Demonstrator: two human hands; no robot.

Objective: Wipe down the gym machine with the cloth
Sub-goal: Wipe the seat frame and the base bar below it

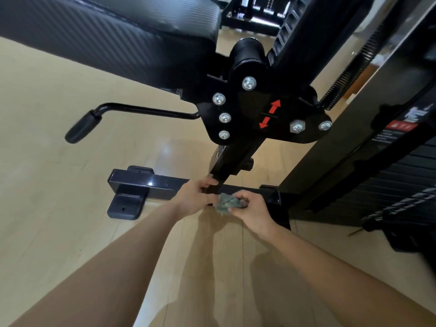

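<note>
The black gym machine fills the upper view: a padded seat (118, 36), a bolted bracket plate (262, 112) with red arrows, and an upright post (233, 161) running down to a floor bar (146, 187). My right hand (252, 211) grips a crumpled grey-green cloth (227, 202) pressed against the base where the post meets the floor bar. My left hand (195, 197) curls its fingers around the bottom of the post, just left of the cloth. Part of the cloth is hidden under my fingers.
A black lever handle (82, 128) sticks out to the left under the seat. A flat foot plate (125, 204) sits on the light wooden floor (59, 185). The weight stack housing (382, 173) stands at the right, with more machines far behind.
</note>
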